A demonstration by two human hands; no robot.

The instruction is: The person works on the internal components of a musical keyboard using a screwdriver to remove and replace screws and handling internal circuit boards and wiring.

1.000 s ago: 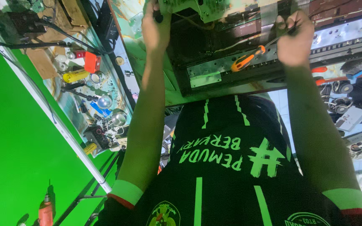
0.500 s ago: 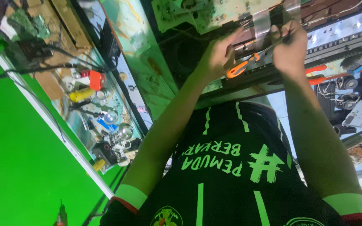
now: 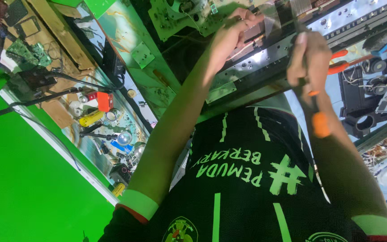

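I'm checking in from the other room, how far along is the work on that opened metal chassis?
Already done, it seems: the long silver metal chassis lies opened, its green circuit board exposed. In hand: the left hand pinches at the flat grey ribbon cable, and the right hand grips an orange-handled screwdriver. Left: nothing is closed up, and orange-handled pliers lie beside it.

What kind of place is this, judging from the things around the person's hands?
Probably an electronics repair bench. A bare green circuit board lies by an opened metal chassis, the right hand holds an orange-handled screwdriver, and a cluttered side shelf carries small parts and tools.
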